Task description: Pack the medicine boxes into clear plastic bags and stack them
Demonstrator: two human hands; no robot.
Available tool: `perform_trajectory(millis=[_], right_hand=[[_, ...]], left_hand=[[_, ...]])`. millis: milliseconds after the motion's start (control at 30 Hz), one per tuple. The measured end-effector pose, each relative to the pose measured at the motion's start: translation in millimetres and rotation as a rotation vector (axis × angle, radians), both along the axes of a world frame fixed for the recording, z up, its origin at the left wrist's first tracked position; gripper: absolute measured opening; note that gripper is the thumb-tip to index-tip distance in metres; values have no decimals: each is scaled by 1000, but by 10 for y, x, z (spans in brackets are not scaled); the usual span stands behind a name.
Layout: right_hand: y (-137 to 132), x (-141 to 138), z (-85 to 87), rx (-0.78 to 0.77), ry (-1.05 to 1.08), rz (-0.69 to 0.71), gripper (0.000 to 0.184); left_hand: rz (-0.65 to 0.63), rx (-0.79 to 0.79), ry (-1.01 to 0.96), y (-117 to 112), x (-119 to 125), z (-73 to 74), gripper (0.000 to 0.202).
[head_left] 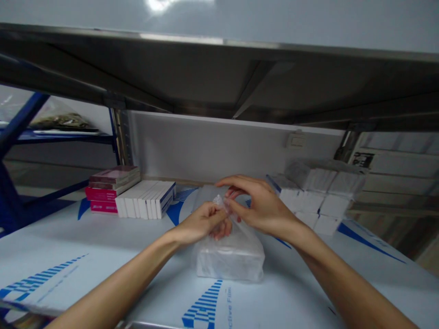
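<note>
A clear plastic bag (230, 260) with white boxes inside rests on the film-covered shelf in front of me. Its top is gathered into a twisted neck. My left hand (207, 220) is closed around that neck from the left. From the right, my right hand (255, 201) meets the neck, its thumb and curled fingers pinching the plastic while the index finger arches over the top. A small bunched tuft of plastic (218, 199) sticks up between the two hands.
White boxes (144, 198) stand in a row at the left beside stacked pink boxes (111, 191). At the right are plastic-wrapped white boxes (318, 194). An upper shelf (206, 77) hangs low overhead. A blue rack post (20, 123) stands at the far left.
</note>
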State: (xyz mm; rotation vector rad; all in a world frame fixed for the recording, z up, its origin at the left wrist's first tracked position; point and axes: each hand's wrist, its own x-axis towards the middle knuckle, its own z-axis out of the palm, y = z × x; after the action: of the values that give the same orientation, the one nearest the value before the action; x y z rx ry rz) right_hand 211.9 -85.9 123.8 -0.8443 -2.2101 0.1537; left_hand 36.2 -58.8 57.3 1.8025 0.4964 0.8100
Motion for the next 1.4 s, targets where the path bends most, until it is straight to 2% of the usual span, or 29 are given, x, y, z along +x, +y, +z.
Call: perform_trajectory(millis=[67, 133, 200, 333, 400, 500, 567, 633, 700, 733, 767, 833, 900, 933, 1033, 1167, 1267, 1400], right_hand=[[27, 70, -65, -60, 36, -58, 26], [40, 127, -118, -196, 61, -74, 10], [30, 149, -145, -289, 109, -89, 6], [-74, 125, -143, -207, 114, -225, 11], [-135, 110, -167, -154, 60, -230, 14], [-150, 85, -298, -153, 7, -182, 10], [-96, 59, -418, -163, 5, -204, 11], [-16, 33, -515, -103, 49, -301, 16], [58, 20, -556, 7, 142, -384, 20], [87, 22, -555, 24, 197, -369, 18], [110, 32, -544, -18, 242, -298, 18], [142, 68, -508, -259, 302, -35, 32], [165, 116, -478, -528, 363, 198, 39], [175, 139, -471, -610, 407, 253, 36], [203, 183, -476, -660, 526, 226, 21], [237, 202, -502, -616, 558, 112, 24], [274, 262, -541, -502, 527, -85, 20], [307, 436, -687, -376, 267, -353, 14]], left_hand=[[40, -33, -42, 25, 1, -30, 59], [78, -34, -57, 25, 12, -39, 60], [115, -15, -64, 8, 42, -23, 59], [164, -65, -136, -25, 105, 30, 51], [177, -124, -166, -24, 104, 42, 47], [210, -146, -149, -7, 55, 57, 37], [238, -83, -107, 0, 7, 82, 34], [278, 107, -45, -10, -40, 119, 23], [334, 434, 68, -42, -83, 155, 6], [356, 631, 130, -64, -102, 168, 5], [365, 828, 189, -88, -118, 176, 9], [351, 1156, 260, -131, -141, 174, 17], [346, 1355, 259, -152, -150, 151, 19], [366, 1400, 245, -151, -150, 134, 18], [454, 1402, 194, -114, -140, 69, 16], [465, 1328, 170, -105, -143, -37, 12], [391, 1138, 72, -213, -201, -108, 5], [249, 828, -19, -407, -364, -215, 13]])
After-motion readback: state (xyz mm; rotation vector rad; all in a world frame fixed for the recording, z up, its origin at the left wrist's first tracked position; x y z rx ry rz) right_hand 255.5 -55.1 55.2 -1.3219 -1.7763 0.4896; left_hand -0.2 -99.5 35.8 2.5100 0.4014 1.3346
